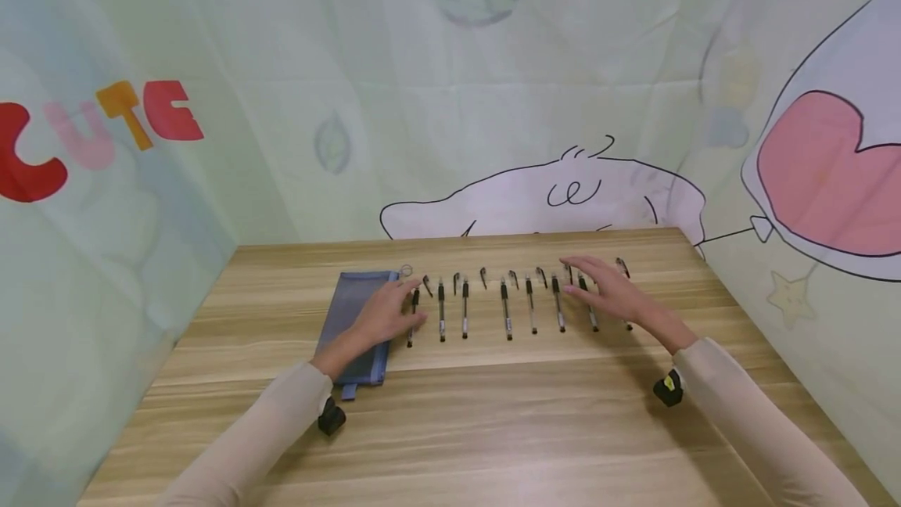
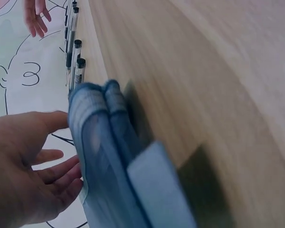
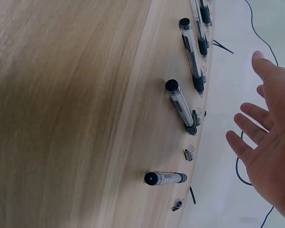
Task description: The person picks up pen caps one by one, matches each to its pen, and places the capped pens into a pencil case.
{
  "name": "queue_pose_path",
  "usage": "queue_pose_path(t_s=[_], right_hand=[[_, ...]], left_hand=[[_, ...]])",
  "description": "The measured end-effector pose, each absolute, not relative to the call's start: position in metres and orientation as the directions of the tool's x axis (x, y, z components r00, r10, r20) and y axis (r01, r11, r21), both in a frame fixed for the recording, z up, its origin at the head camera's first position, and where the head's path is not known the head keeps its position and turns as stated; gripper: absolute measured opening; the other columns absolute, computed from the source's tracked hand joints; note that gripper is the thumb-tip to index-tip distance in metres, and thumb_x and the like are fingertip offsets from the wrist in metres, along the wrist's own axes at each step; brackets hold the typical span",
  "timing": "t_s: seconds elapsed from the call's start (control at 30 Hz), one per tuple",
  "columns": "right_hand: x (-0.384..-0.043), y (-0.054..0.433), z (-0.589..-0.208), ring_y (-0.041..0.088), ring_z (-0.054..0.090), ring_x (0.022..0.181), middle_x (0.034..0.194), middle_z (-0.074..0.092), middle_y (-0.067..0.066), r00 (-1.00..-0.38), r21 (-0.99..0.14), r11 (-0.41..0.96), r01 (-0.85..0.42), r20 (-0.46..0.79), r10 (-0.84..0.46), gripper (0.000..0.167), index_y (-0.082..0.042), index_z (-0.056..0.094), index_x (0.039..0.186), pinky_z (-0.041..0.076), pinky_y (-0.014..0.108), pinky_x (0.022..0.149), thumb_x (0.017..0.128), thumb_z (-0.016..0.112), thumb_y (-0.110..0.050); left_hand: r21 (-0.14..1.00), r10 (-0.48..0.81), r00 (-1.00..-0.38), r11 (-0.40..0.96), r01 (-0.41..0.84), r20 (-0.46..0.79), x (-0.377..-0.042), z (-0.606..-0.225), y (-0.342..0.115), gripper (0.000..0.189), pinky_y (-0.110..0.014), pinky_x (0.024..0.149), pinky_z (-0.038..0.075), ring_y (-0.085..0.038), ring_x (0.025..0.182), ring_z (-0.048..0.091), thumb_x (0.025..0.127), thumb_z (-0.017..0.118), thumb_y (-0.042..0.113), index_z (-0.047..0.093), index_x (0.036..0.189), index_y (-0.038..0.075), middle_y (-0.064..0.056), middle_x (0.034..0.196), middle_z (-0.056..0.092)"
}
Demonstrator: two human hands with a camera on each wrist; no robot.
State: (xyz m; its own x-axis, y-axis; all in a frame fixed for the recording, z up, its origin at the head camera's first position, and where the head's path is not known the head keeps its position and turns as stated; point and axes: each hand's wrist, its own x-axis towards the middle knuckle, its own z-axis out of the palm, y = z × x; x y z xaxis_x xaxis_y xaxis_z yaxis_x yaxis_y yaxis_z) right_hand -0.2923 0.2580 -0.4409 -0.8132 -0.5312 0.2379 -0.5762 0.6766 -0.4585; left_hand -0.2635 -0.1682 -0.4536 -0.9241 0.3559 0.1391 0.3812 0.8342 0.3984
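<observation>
A row of several clear-barrelled pens (image 1: 508, 311) with black grips lies across the wooden table, with loose black caps (image 1: 483, 277) behind them. My left hand (image 1: 385, 311) hovers over the right part of a blue mesh pouch (image 1: 352, 300), its fingers spread loosely near the leftmost pen (image 1: 411, 332); whether it touches either is unclear. Over the right end of the row, my right hand (image 1: 608, 288) reaches inward with fingers apart, holding nothing. Seen from the right wrist, that hand (image 3: 268, 133) is raised beside an uncapped pen (image 3: 181, 105) and a small cap (image 3: 189, 153).
The wooden tabletop (image 1: 486, 421) stretches in front of the row toward me. A printed curtain (image 1: 338, 45) hangs behind the table and at both sides. At the pouch's near end a blue tab (image 1: 349, 392) sticks out.
</observation>
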Motion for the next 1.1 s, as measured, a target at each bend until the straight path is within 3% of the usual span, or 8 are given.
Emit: queue_pose_path(t_s=[0.17, 0.27, 0.4, 0.5, 0.7, 0.8, 0.93, 1.1], right_hand=[[-0.291, 0.258, -0.440, 0.046, 0.044, 0.142, 0.153, 0.048, 0.025, -0.818, -0.452, 0.687, -0.569, 0.228, -0.527, 0.057, -0.002, 0.046, 0.151, 0.036, 0.069, 0.119, 0.102, 0.063, -0.025], [-0.289, 0.257, -0.440, 0.046, 0.045, 0.141, 0.153, 0.048, 0.026, -0.818, -0.449, 0.688, -0.570, 0.233, -0.526, 0.056, -0.001, 0.046, 0.150, 0.036, 0.068, 0.118, 0.103, 0.063, -0.024], [-0.288, 0.255, -0.439, 0.046, 0.045, 0.141, 0.153, 0.047, 0.027, -0.816, -0.454, 0.683, -0.572, 0.231, -0.530, 0.055, -0.001, 0.046, 0.150, 0.038, 0.067, 0.118, 0.103, 0.063, -0.023], [-0.287, 0.255, -0.439, 0.047, 0.044, 0.142, 0.154, 0.045, 0.027, -0.816, -0.451, 0.686, -0.571, 0.227, -0.531, 0.055, -0.001, 0.046, 0.151, 0.039, 0.067, 0.118, 0.103, 0.063, -0.023], [-0.287, 0.254, -0.441, 0.047, 0.043, 0.142, 0.155, 0.043, 0.029, -0.814, -0.444, 0.688, -0.574, 0.222, -0.536, 0.056, -0.001, 0.046, 0.151, 0.039, 0.067, 0.118, 0.103, 0.063, -0.025], [-0.288, 0.252, -0.442, 0.047, 0.044, 0.142, 0.154, 0.044, 0.029, -0.802, -0.435, 0.679, -0.592, 0.231, -0.551, 0.055, 0.000, 0.047, 0.149, 0.039, 0.066, 0.118, 0.102, 0.064, -0.024], [-0.289, 0.249, -0.443, 0.047, 0.045, 0.140, 0.152, 0.045, 0.030, -0.789, -0.430, 0.668, -0.608, 0.238, -0.566, 0.054, 0.001, 0.048, 0.148, 0.040, 0.066, 0.117, 0.101, 0.065, -0.021], [-0.290, 0.242, -0.445, 0.045, 0.045, 0.141, 0.152, 0.047, 0.028, -0.790, -0.446, 0.659, -0.606, 0.241, -0.563, 0.053, -0.002, 0.049, 0.149, 0.041, 0.068, 0.116, 0.102, 0.064, -0.021]], left_hand=[[0.399, 0.314, -0.946, 0.859, 0.321, 0.085, -0.265, -0.452, -0.162, 0.061, -0.041, 0.071, 0.058, -0.022, 0.082, 0.063, 0.089, 0.080, 0.021, 0.056, 0.140, -0.003, -0.014, 0.101, 0.070], [0.408, 0.293, -0.954, 0.865, 0.292, 0.063, -0.266, -0.453, -0.158, 0.058, -0.032, 0.062, 0.052, -0.016, 0.072, 0.057, 0.089, 0.080, 0.018, 0.058, 0.138, -0.002, -0.010, 0.094, 0.068], [0.423, 0.278, -0.958, 0.862, 0.281, 0.069, -0.266, -0.454, -0.157, 0.051, -0.027, 0.058, 0.047, -0.013, 0.062, 0.052, 0.088, 0.079, 0.011, 0.061, 0.133, -0.006, -0.007, 0.083, 0.065], [0.444, 0.262, -0.962, 0.855, 0.269, 0.079, -0.266, -0.455, -0.157, 0.046, -0.029, 0.060, 0.050, -0.013, 0.060, 0.050, 0.088, 0.076, 0.007, 0.063, 0.129, -0.008, -0.005, 0.079, 0.064], [0.513, 0.220, -0.969, 0.823, 0.244, 0.107, -0.266, -0.458, -0.157, 0.042, -0.038, 0.075, 0.062, -0.016, 0.072, 0.062, 0.086, 0.073, 0.004, 0.066, 0.125, -0.011, -0.009, 0.086, 0.072], [0.606, 0.194, -0.979, 0.771, 0.195, 0.069, -0.265, -0.458, -0.157, 0.043, -0.035, 0.066, 0.063, -0.017, 0.075, 0.070, 0.088, 0.072, 0.004, 0.064, 0.128, -0.011, -0.014, 0.093, 0.074], [0.783, 0.135, -0.990, 0.619, 0.054, -0.038, -0.263, -0.457, -0.158, 0.043, -0.025, 0.054, 0.061, -0.015, 0.067, 0.070, 0.092, 0.069, 0.002, 0.061, 0.132, -0.010, -0.020, 0.104, 0.072], [0.866, 0.071, -0.990, 0.495, -0.073, -0.124, -0.261, -0.454, -0.160, 0.041, -0.021, 0.057, 0.062, -0.008, 0.068, 0.066, 0.095, 0.068, 0.004, 0.061, 0.134, -0.008, -0.020, 0.111, 0.070]])
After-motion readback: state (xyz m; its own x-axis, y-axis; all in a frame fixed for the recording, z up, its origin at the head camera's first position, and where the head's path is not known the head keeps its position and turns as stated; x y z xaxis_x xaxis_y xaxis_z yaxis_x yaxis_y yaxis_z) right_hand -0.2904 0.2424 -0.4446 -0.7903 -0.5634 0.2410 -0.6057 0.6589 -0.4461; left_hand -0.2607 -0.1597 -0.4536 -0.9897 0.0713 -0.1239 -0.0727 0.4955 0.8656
